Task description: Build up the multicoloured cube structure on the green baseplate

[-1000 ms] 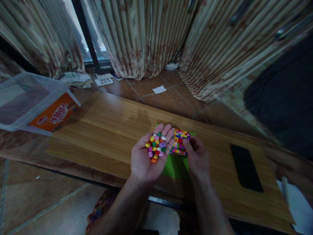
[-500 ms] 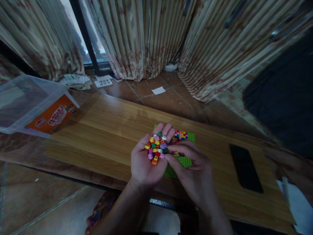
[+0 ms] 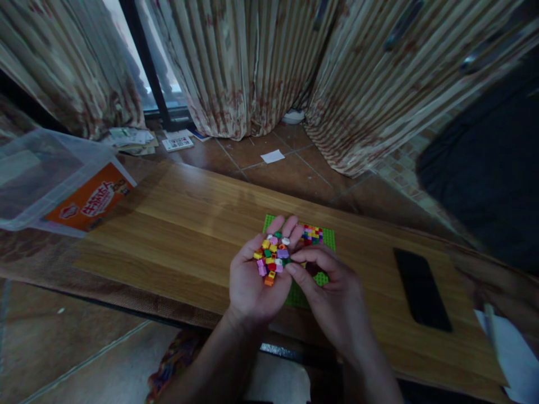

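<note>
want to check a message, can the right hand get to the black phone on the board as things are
Probably yes: the right hand is at the bricks in the left hand, and only bare board lies between it and the phone.

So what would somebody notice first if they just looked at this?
The heap of tiny colourful bricks in the cupped left hand, near the middle, with the right hand touching its edge. A green plate lies under them on the wooden table, and a black phone lies to its right.
</note>
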The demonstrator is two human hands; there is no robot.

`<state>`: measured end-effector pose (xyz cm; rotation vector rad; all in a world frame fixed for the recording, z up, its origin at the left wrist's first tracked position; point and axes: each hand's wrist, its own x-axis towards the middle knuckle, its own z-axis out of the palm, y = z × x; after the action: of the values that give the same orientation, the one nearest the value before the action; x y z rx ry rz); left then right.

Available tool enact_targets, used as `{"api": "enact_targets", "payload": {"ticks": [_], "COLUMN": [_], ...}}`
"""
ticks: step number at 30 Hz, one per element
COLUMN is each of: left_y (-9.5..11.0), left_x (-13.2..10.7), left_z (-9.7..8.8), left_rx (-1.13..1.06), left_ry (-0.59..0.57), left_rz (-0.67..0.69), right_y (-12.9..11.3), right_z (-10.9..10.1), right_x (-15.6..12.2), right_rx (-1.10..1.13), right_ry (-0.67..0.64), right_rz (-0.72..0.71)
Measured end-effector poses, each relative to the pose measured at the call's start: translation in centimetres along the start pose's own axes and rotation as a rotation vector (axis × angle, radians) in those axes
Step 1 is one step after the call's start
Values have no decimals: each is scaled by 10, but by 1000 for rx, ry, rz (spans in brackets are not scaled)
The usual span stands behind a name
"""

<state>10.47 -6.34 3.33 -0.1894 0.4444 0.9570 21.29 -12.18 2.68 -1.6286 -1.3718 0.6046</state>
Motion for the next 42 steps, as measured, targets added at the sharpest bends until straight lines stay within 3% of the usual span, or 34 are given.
{"api": "enact_targets", "payload": {"ticks": [6, 11, 18, 24, 31, 42], "left_y": [6, 15, 17, 17, 16, 16], "left_x": [1, 0, 0, 1, 2, 2], "left_z": [-1, -1, 0, -1, -2, 0], "left_rx": [-32, -27, -28, -20, -20, -28], "left_ry": [4, 5, 20, 28, 35, 43], "left_rz": [19, 74, 88, 91, 86, 78], "right_y": [13, 35, 47, 48, 55, 62], "right_z": [-23, -41, -43, -38, -27, -18], "right_x": [6, 13, 11, 11, 14, 13], "right_rx": [117, 73, -148, -119, -97, -74], "right_ry": [219, 384, 263, 245, 318, 274], "right_rz": [127, 214, 228, 209, 96, 121]}}
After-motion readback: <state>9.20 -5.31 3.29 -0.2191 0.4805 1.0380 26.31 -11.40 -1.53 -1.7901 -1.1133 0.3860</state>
